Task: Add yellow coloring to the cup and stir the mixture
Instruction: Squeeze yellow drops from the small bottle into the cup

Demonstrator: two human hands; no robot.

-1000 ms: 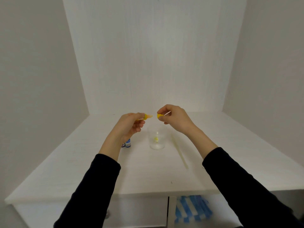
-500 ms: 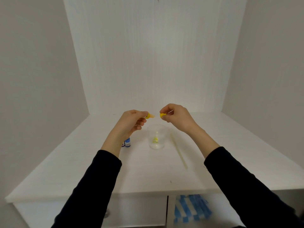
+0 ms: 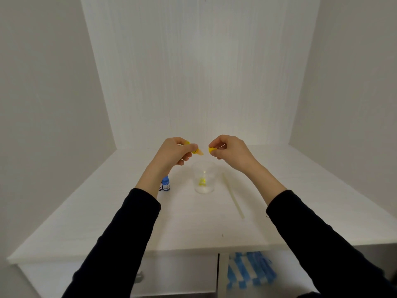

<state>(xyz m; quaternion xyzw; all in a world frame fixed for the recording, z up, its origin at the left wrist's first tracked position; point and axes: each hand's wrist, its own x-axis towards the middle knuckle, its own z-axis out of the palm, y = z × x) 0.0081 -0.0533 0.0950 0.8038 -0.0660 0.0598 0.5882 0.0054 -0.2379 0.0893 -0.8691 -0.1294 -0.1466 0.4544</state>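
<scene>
Both hands are raised above the far middle of the white table (image 3: 129,222), facing each other with a small gap between them. The left hand (image 3: 171,154) has its fingers (image 3: 185,155) curled round a small yellow coloring bottle (image 3: 194,150), whose pale nozzle tip pokes out toward the right, tilted slightly down. The right hand (image 3: 231,151) pinches a little yellow cap (image 3: 211,149) between thumb and forefinger, the other fingers loosely curled behind it. Cap and nozzle sit just apart, not touching. Directly below that gap, on the table toward its far edge, stands a clear plastic cup (image 3: 204,177), upright, with a white mixture at the bottom and a yellow blob showing inside. A pale stirring stick (image 3: 233,195) lies flat on the table just right of the cup, running toward the near edge, touched by neither hand. Left of the cup, partly hidden by the left wrist, stands a small blue bottle (image 3: 165,183) beside another dark one that is mostly concealed.
</scene>
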